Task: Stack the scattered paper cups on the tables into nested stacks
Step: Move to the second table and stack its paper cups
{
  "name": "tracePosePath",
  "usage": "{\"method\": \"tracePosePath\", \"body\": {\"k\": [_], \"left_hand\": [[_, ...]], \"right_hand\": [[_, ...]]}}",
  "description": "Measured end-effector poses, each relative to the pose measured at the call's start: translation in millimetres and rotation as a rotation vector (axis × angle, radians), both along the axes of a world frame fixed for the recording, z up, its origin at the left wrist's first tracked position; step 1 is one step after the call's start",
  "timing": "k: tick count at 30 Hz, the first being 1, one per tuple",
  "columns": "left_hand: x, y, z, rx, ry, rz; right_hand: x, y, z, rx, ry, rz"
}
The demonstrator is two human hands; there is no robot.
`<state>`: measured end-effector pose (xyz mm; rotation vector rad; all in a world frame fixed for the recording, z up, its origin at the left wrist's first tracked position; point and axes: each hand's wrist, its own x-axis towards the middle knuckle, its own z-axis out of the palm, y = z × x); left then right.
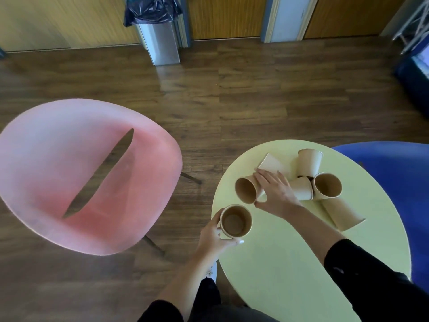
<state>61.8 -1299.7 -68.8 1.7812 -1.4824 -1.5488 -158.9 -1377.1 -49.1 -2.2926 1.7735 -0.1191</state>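
Observation:
Several tan paper cups lie scattered on a round pale-yellow table (pixel 290 263). My left hand (pixel 214 235) grips an upright cup (pixel 235 221) at the table's left edge, its mouth facing up. My right hand (pixel 276 194) lies over a cup on its side (pixel 247 190), thumb under it and fingers across its top; that cup's mouth faces left. Behind it lies a whitish tipped cup (pixel 272 165). To the right are an upside-down cup (pixel 310 162), a cup with its mouth toward me (pixel 327 185), a tipped cup (pixel 301 189) and another on its side (pixel 343 216).
A pink shell chair (pixel 81 177) stands left of the table and a blue chair (pixel 399 194) right of it. A steel bin with a black liner (pixel 160 36) stands against the wooden far wall. Dark wood floor lies between them.

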Motion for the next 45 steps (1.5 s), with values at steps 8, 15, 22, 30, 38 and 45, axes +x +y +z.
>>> {"method": "tracePosePath", "body": {"k": [8,15,22,30,38,45], "left_hand": [[-8,7,1,0.030,0.015,-0.015],[-21,15,2,0.050,-0.006,-0.094],[-28,25,1,0.090,-0.058,-0.140],[-34,27,12,0.025,-0.131,-0.183],[-30,27,9,0.061,0.024,-0.127],[-37,23,2,0.071,0.055,-0.162]], "right_hand": [[4,45,68,-0.028,-0.593,-0.311],[19,103,85,0.024,-0.797,-0.347],[24,139,57,0.137,-0.756,-0.328],[33,149,42,0.121,-0.583,-0.295],[28,158,15,0.303,-0.299,-0.390],[7,156,21,0.219,-0.349,-0.414]]}}
